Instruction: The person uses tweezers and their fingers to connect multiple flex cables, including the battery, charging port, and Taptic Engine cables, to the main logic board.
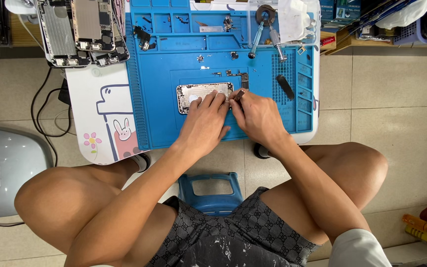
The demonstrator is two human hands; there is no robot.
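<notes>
An opened phone housing (198,94), silver inside, lies flat on the blue repair mat (174,123). My left hand (204,121) rests on its right half with fingers spread, pressing it down. My right hand (257,114) sits just to the right, fingers pinched around a small dark tool (239,94) whose tip meets the housing's right end. Both hands touch each other at the fingertips.
Two screwdrivers (268,37) and a black pry tool (285,86) lie on the mat's upper right, with small parts (231,71) scattered above the housing. Several stripped phone housings (82,29) are stacked at the table's upper left. A blue stool (211,190) stands between my knees.
</notes>
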